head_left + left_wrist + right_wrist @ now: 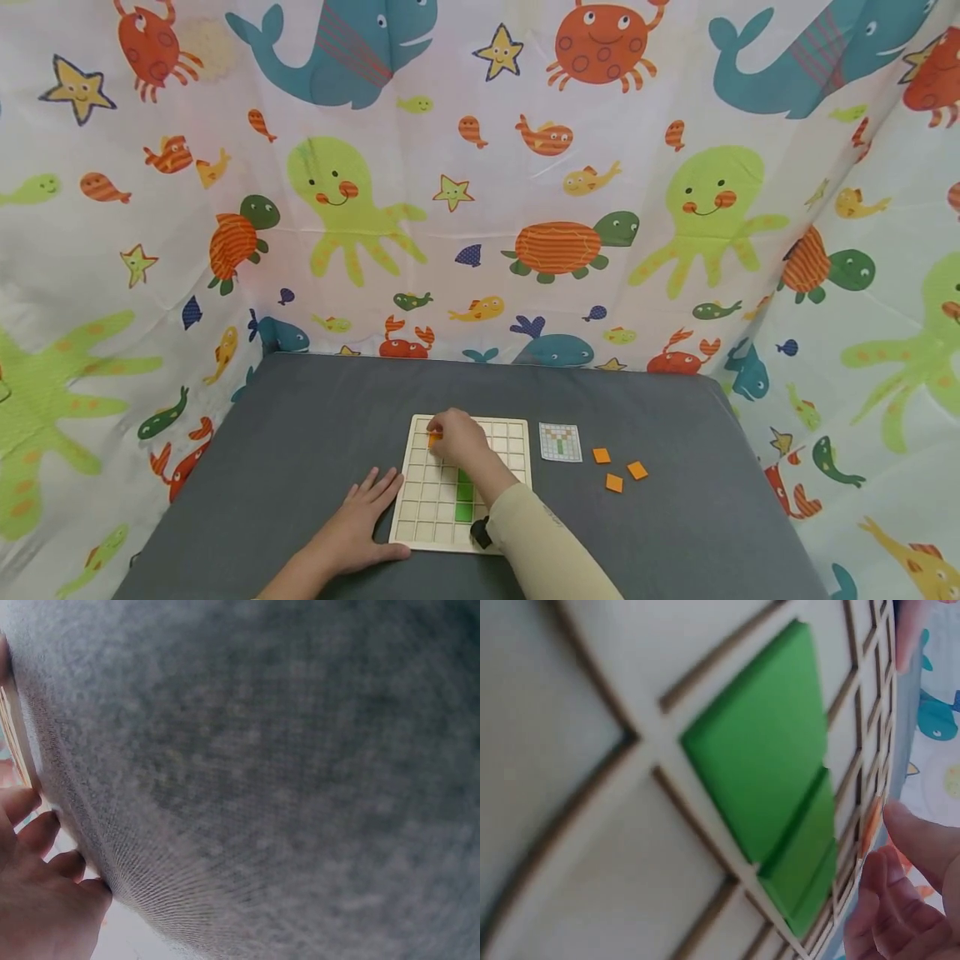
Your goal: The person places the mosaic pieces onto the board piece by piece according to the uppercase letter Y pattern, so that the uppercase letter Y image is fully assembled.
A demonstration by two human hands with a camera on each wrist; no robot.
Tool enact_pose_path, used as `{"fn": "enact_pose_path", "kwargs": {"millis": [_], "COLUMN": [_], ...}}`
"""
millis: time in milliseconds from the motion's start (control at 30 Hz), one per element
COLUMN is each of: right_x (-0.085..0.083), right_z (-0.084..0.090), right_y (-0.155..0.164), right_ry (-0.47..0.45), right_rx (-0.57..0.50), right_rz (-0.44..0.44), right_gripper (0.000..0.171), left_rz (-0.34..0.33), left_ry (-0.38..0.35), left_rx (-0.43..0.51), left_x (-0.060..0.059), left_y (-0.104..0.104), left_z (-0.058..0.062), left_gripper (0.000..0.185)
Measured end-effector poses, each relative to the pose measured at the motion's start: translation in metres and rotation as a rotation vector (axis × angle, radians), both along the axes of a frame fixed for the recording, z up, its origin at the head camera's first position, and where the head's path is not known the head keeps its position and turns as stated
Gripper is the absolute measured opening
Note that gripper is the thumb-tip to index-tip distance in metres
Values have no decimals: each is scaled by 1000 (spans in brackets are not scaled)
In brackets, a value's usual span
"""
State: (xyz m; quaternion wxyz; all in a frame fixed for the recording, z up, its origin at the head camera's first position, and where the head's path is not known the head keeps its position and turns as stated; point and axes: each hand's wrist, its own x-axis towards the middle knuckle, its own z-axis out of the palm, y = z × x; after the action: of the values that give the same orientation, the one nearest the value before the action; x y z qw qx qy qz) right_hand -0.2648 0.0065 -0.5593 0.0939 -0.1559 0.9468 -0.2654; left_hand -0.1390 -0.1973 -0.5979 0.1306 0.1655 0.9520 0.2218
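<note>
A pale wooden grid board (424,510) lies on the grey table. My right hand (459,437) is over its upper left part, thumb and fingertips at an orange square tile (433,439). In the right wrist view, the thumb and curled fingers of the right hand (919,889) meet at that tile's edge. Green square tiles (464,501) sit in a column of cells below the hand; the forearm covers part of the board. My left hand (358,523) lies with fingers spread along the board's left edge. In the left wrist view the left hand's (49,889) fingertips rest on cloth.
A small printed card (559,442) with a coloured grid pattern lies right of the board. Beyond it are three loose orange tiles, one nearest the card (602,456). A curtain (450,242) with sea animals hangs behind and at both sides of the table.
</note>
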Motion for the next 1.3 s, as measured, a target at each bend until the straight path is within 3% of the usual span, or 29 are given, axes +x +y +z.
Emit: {"fn": "enact_pose_path", "kwargs": {"millis": [200,633,967,1300], "right_x": [4,14,32,38], "right_z": [14,28,23,19], "right_y": [9,55,98,147], "right_ry": [-22,64,143,194], "right_rx": [-56,-226,-316,-323], "right_rz": [-22,-39,-108,-244], "right_gripper": [27,29,28,30], "left_rz": [-3,22,3,1], "left_ry": [-6,2,7,8], "left_rx": [3,-21,-25,-32], "left_x": [1,-1,0,-1], "left_y": [0,1,1,2], "left_z": [-2,0,2,0], "left_gripper": [114,114,114,114]}}
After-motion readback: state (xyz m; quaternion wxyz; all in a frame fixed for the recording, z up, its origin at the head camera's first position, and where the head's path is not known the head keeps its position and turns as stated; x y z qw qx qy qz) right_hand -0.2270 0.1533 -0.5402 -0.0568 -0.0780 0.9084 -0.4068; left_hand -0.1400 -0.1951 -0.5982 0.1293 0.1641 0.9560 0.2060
